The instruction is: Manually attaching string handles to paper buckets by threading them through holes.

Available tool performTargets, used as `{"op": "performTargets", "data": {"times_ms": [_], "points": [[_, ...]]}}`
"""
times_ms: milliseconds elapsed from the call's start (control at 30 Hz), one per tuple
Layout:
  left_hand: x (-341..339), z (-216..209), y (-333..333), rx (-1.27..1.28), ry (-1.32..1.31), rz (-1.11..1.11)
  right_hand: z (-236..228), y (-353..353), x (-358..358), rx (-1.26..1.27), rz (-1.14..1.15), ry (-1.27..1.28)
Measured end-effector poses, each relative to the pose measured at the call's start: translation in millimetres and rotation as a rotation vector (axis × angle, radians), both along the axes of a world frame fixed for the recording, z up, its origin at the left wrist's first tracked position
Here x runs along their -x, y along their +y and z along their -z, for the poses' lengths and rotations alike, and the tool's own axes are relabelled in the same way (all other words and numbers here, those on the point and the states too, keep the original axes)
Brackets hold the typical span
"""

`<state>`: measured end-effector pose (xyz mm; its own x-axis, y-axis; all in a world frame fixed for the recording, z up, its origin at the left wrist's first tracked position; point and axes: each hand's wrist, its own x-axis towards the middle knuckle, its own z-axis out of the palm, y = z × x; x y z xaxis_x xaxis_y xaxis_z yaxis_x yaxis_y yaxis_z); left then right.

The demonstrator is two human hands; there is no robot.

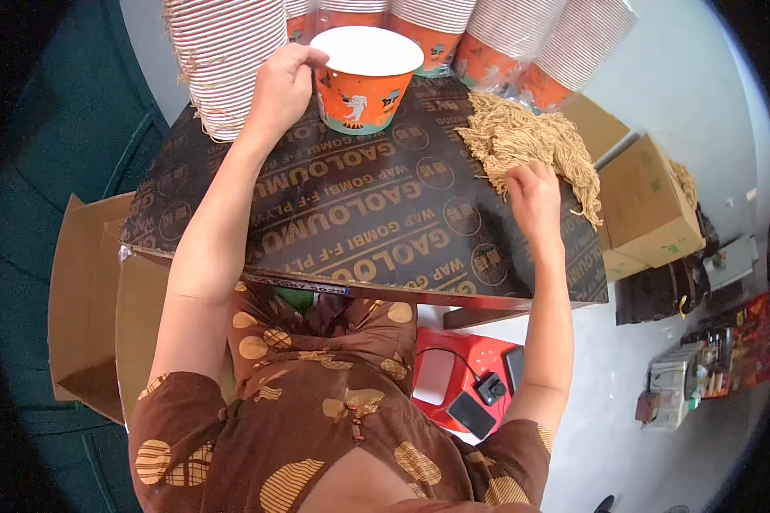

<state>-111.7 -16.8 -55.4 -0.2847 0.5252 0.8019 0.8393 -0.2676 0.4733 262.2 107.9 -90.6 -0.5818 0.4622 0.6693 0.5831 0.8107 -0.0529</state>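
Observation:
My left hand (pixel 282 90) grips the rim of an orange paper bucket (pixel 359 98) at its left side, thumb and fingers pinched together. The bucket stands upright near the far side of a dark printed board table (pixel 342 205), its open white inside facing up. At the near edge of a heap of tan paper-like twine loops (pixel 522 137), my right hand (pixel 535 201) is closed, fingers curled together. What it holds, if anything, is too small to make out. A tall stack of nested paper buckets (pixel 231 73), with tan twine bits along its side, rises left of my left hand.
Several plastic-wrapped stacks of paper buckets (pixel 505 47) line the table's far edge. Cardboard boxes stand at the left (pixel 85 299) and right (pixel 650 205). A red stool (pixel 470 350) with devices and a cable sits below the table's near edge.

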Motion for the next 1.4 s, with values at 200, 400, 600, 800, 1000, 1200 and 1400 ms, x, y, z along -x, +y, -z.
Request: {"op": "performTargets", "data": {"times_ms": [200, 400, 600, 800, 1000, 1200, 1400], "points": [[8, 5, 6, -0.049, 0.338, -0.137, 14, 9, 17, -0.058, -0.107, -0.190], [15, 16, 9, 0.017, 0.361, -0.126, 6, 19, 33, -0.303, -0.051, -0.473], [19, 18, 13, 0.075, 0.301, -0.044, 5, 31, 45, -0.397, -0.083, -0.625], [10, 9, 8, 0.044, 0.287, 0.054, 5, 21, 65, -0.261, -0.187, -0.386], [5, 11, 10, 0.083, 0.241, 0.109, -6, -32, 95, 0.069, -0.445, -0.111], [-17, -3, -4, -0.071, 0.277, 0.042, -17, -111, 117, 0.610, -1.025, -0.176], [-24, -6, -9, -0.014, 0.018, 0.156, -22, -77, 113, 0.584, -0.802, 0.152]]}}
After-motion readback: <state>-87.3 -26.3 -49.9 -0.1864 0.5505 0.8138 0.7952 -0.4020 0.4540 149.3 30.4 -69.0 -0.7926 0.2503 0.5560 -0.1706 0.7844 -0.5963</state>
